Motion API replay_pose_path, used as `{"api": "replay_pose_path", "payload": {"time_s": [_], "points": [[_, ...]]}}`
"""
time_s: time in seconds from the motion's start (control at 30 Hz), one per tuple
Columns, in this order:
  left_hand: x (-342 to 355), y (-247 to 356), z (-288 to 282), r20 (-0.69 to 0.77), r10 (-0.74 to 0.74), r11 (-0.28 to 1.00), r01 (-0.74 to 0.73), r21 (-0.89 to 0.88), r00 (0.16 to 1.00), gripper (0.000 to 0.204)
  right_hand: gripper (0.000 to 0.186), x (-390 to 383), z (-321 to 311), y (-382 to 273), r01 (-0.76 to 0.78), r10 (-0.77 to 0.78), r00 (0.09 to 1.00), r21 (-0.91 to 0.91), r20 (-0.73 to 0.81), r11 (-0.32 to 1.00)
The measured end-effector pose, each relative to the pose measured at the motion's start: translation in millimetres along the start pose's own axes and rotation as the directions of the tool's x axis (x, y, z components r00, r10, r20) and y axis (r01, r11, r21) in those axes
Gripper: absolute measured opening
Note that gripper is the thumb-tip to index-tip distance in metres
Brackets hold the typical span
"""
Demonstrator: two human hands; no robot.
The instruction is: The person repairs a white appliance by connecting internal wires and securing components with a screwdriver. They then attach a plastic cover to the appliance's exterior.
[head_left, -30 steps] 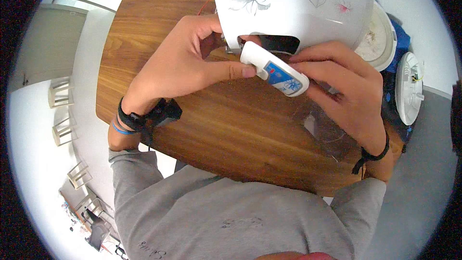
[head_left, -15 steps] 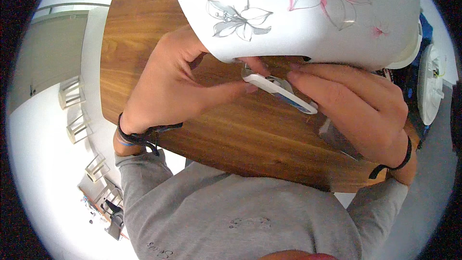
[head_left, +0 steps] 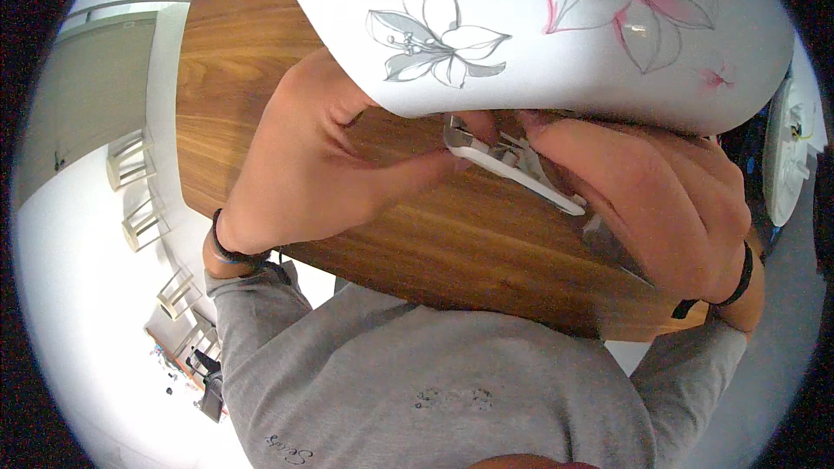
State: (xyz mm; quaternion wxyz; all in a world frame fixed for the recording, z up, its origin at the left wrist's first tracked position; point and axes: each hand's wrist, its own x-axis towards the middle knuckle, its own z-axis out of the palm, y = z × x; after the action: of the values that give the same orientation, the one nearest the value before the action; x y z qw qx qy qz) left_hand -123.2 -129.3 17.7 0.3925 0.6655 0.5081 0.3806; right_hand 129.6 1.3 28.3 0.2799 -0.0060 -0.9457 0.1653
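A large glossy white appliance body (head_left: 556,56) printed with grey and pink lilies fills the top of the view. Below its lower edge, my left hand (head_left: 304,156) pinches a narrow white plastic part (head_left: 521,181) between thumb and fingers. Small pale and clear pieces show on the part's inner side. My right hand (head_left: 651,195) reaches in from the right with its fingers bent against that inner side. Its fingertips are partly hidden, so what they pinch, if anything, cannot be made out. A greyish see-through piece (head_left: 612,243) shows beneath the right hand.
A brown wood-grain table (head_left: 234,78) lies under the hands, its curved edge towards me. At the far right is a round white cover (head_left: 786,156) with a yellow wire. Several pale chairs (head_left: 143,217) line the left wall near a grey door (head_left: 91,95).
The appliance body appears slightly lower and larger in view. The white part has turned more edge-on and shifted slightly right. My right fingers have curled further over its inner side.
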Motion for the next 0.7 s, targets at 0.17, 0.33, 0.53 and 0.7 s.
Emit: {"api": "replay_pose_path", "payload": {"time_s": [0.17, 0.33, 0.53, 0.7], "points": [[0, 4, 5, -0.018, 0.006, 0.997, -0.005, 0.075, 1.0, 0.039, 0.028, 7, -4, -10, -0.033, 0.032, 0.997, 0.016, 0.076, 0.999], [-4, 1, 9, -0.077, -0.001, 0.999, 0.005, 0.047, 0.997, 0.034, 0.026, 4, 13, -4, 0.045, -0.044, 0.999, 0.049, -0.018, 0.998], [-4, -7, 10, -0.076, 0.027, 0.997, -0.021, 0.072, 0.997, 0.031, 0.032, 5, 13, -3, -0.009, 0.012, 1.0, 0.122, -0.027, 0.992], [-6, -7, 10, -0.081, 0.047, 0.993, -0.038, 0.109, 0.996, 0.032, 0.031, -1, 22, -4, 0.01, -0.001, 0.995, 0.091, -0.096, 0.996]]}}
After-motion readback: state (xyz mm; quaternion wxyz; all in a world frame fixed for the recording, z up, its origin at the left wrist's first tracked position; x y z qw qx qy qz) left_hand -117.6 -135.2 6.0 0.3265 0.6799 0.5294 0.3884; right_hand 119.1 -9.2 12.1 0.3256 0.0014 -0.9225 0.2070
